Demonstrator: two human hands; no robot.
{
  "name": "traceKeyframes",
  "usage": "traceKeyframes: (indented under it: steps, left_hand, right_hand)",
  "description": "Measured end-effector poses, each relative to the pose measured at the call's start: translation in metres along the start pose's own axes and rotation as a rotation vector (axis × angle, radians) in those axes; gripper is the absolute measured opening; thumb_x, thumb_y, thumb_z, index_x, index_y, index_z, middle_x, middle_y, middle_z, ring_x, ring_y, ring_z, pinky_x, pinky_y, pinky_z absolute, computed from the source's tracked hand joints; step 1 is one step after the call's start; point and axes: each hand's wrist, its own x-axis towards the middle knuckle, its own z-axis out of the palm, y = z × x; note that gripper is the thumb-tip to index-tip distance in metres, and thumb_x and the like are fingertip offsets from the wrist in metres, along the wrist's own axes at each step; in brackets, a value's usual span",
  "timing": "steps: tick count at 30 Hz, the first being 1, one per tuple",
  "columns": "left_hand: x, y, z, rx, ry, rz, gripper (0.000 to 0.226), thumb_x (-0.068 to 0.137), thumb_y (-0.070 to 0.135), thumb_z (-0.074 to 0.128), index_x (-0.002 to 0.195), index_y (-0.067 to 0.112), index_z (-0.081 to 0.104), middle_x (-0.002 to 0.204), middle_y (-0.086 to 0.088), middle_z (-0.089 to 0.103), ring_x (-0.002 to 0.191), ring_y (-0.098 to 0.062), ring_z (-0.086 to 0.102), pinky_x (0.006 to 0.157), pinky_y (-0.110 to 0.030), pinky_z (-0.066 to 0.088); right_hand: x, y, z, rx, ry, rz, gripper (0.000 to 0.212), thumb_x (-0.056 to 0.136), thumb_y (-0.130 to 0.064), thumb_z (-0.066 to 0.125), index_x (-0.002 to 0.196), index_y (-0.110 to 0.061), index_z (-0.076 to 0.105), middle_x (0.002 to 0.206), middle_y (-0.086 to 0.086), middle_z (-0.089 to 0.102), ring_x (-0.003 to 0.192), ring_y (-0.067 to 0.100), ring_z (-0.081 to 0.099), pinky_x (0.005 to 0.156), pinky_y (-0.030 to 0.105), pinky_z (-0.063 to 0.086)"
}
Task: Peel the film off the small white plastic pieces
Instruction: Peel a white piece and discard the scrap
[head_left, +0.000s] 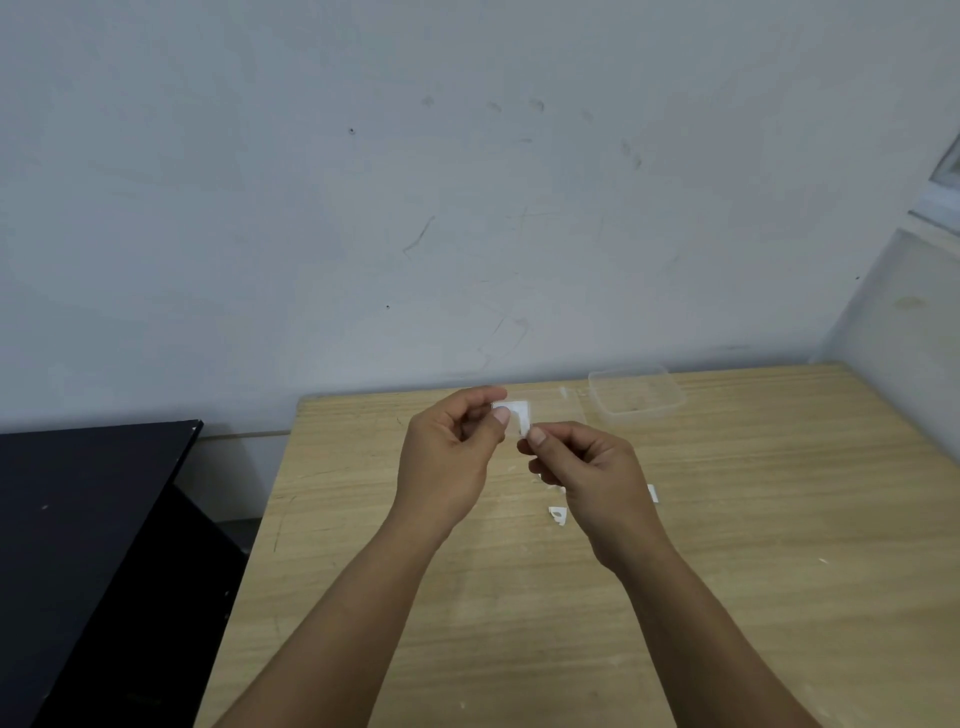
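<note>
Our left hand (449, 447) pinches the light, thin white piece (514, 413) while our right hand (582, 462) pinches its flimsy, slippery-looking film (521, 427) at the corner.

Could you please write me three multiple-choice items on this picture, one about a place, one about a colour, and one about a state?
1. Where does the clear rectangular plastic container stand?
A. At the far side of the light wooden table, near the wall
B. On the black surface at the left
C. At the near edge of the table

2. What colour is the small plastic piece held between the hands?
A. Black
B. White
C. Red

3. What are the two hands doing?
A. Both lie flat on the table
B. Only one holds something
C. The left hand and the right hand both pinch at the piece

Key: 1 A, the container sits by the wall; 2 B, the piece shows white; 3 C, the fingertips of both hands meet at the piece, raised above the table.
</note>
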Motion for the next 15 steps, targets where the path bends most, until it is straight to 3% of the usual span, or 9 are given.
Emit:
traceKeyframes:
  steps: [3, 7, 11, 15]
  left_hand:
    - [-0.0001, 0.0007, -0.0002, 0.001, 0.012, -0.009, 0.017, 0.089, 0.013, 0.068, 0.1, 0.025, 0.072, 0.082, 0.009, 0.074, 0.076, -0.004, 0.068, 0.071, -0.012, 0.051]
    - [0.0006, 0.0009, -0.0004, 0.044, 0.02, -0.012, 0.014, 0.09, 0.016, 0.067, 0.099, 0.026, 0.072, 0.081, 0.009, 0.074, 0.077, -0.004, 0.069, 0.07, -0.01, 0.049]
    - [0.0009, -0.003, -0.0003, 0.082, 0.02, -0.038, 0.011, 0.089, 0.022, 0.069, 0.099, 0.022, 0.074, 0.08, 0.004, 0.074, 0.076, -0.007, 0.069, 0.073, -0.019, 0.052]
    - [-0.0032, -0.0031, 0.0021, 0.122, -0.047, -0.034, 0.009, 0.089, 0.028, 0.069, 0.091, 0.024, 0.076, 0.078, 0.004, 0.074, 0.075, -0.011, 0.07, 0.073, -0.027, 0.055]
  right_hand:
    - [-0.0007, 0.001, -0.0002, 0.051, 0.0, -0.021, 0.02, 0.089, -0.018, 0.071, 0.108, -0.025, 0.073, 0.089, 0.009, 0.073, 0.076, 0.015, 0.066, 0.075, 0.027, 0.054]
    - [-0.002, 0.0022, -0.0005, 0.009, -0.063, -0.096, 0.032, 0.094, -0.013, 0.063, 0.119, -0.033, 0.067, 0.099, 0.001, 0.073, 0.08, 0.015, 0.069, 0.077, 0.023, 0.054]
    - [-0.0015, 0.0017, -0.0004, 0.0, -0.039, -0.132, 0.034, 0.093, -0.007, 0.064, 0.115, -0.032, 0.068, 0.103, -0.006, 0.074, 0.081, 0.013, 0.068, 0.078, 0.023, 0.055]
    - [0.0005, -0.0005, 0.0006, 0.05, 0.1, -0.136, 0.016, 0.087, -0.014, 0.072, 0.098, -0.026, 0.076, 0.095, -0.004, 0.075, 0.084, 0.01, 0.067, 0.076, 0.023, 0.053]
